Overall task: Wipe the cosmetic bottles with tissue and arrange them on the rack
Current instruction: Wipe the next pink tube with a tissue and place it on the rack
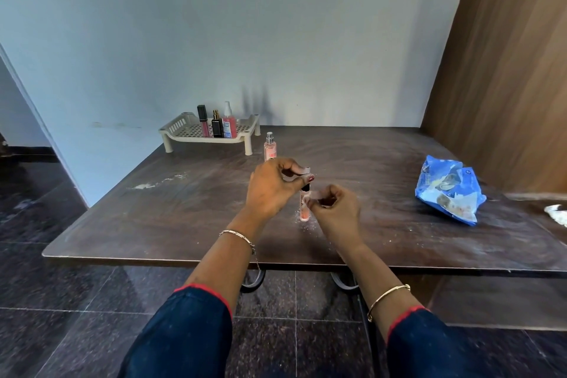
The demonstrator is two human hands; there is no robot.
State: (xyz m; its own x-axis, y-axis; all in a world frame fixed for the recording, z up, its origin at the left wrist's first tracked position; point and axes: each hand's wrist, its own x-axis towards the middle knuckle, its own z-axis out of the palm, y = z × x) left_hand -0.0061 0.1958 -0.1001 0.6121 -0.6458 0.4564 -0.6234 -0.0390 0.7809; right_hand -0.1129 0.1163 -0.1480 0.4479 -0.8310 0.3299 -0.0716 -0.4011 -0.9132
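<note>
Between both hands: slim pink bottle [304, 207] upright on table [184, 212]. Left hand [271, 186] pinches its cap; right hand [333, 209] rubs tissue [316, 195] on it. Wiping step. Next: carry to rack [184, 129] beyond left hand.

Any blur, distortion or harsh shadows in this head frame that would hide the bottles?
Head view: wide-angle bending bows the table edge and walls; the right hand with its tissue is motion-blurred, and the pink bottle is partly hidden by the left hand. Soft even light; faint shadows behind the rack, whose bottles read clearly.
</note>
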